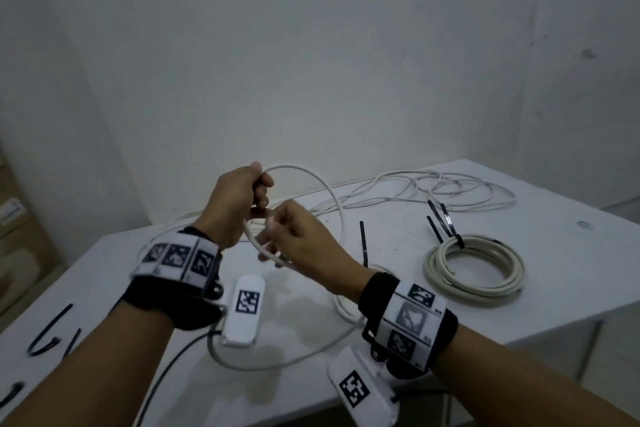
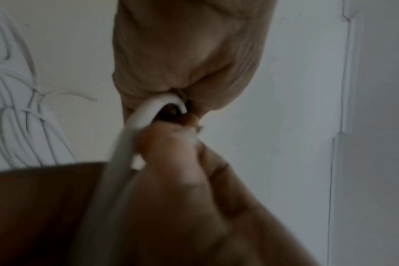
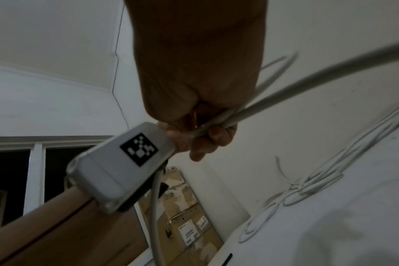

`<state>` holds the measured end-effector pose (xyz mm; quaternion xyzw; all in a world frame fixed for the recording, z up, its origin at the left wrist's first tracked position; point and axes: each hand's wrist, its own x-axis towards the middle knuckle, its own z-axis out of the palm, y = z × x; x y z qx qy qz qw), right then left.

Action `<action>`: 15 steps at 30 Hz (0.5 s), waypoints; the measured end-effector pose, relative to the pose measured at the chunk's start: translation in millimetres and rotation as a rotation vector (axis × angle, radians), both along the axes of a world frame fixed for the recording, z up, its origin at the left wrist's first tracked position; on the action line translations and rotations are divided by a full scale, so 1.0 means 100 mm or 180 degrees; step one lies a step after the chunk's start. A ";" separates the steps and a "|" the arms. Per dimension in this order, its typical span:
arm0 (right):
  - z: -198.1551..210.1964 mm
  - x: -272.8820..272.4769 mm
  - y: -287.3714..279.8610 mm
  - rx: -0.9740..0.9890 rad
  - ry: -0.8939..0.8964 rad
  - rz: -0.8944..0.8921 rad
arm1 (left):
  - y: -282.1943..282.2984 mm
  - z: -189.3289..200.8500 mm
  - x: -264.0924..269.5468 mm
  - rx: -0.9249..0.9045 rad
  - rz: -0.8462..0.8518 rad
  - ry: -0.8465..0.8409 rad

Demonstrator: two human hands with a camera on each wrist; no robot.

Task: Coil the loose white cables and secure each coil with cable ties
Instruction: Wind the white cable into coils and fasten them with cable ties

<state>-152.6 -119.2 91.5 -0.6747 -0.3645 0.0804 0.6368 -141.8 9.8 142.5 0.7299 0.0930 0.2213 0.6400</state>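
Note:
Above the white table point(image 1: 554, 236) my left hand point(image 1: 258, 191) grips a loop of white cable point(image 1: 311, 172) in its curled fingers. Just below it my right hand point(image 1: 277, 236) pinches the same cable. In the left wrist view the cable point(image 2: 148, 109) bends out of the left hand point(image 2: 189, 63) and runs down past the right hand's fingers point(image 2: 182, 162). The right wrist view has the right hand point(image 3: 207, 129) closed round the cable point(image 3: 307, 79). The rest of the loose cable point(image 1: 460, 184) lies tangled at the table's far side.
A finished cream coil point(image 1: 434, 267) lies at the right, bound with black cable ties point(image 1: 446, 222). One loose black tie point(image 1: 363, 243) lies mid-table and others point(image 1: 48, 329) at the near left. Cardboard boxes point(image 3: 187, 225) stand beside the table. A wall is close behind.

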 end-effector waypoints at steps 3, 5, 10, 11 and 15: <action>0.07 0.08 -0.01 0.1215 0.1206 0.0063 | -0.20 -0.21 -0.10 0.0047 0.0141 -0.0328; 0.14 0.10 0.01 0.1753 0.1961 0.0089 | -0.32 -0.35 -0.15 0.0132 0.0165 -0.0488; 0.18 0.08 0.09 0.1915 0.2865 -0.0322 | -0.38 -0.54 -0.11 0.0467 0.0600 -0.0526; 0.19 0.08 0.09 0.1897 0.2879 -0.0409 | -0.39 -0.55 -0.10 0.0371 0.0597 -0.0468; 0.17 0.06 0.08 0.1862 0.2386 -0.0635 | -0.43 -0.51 -0.11 0.0196 0.0355 -0.0367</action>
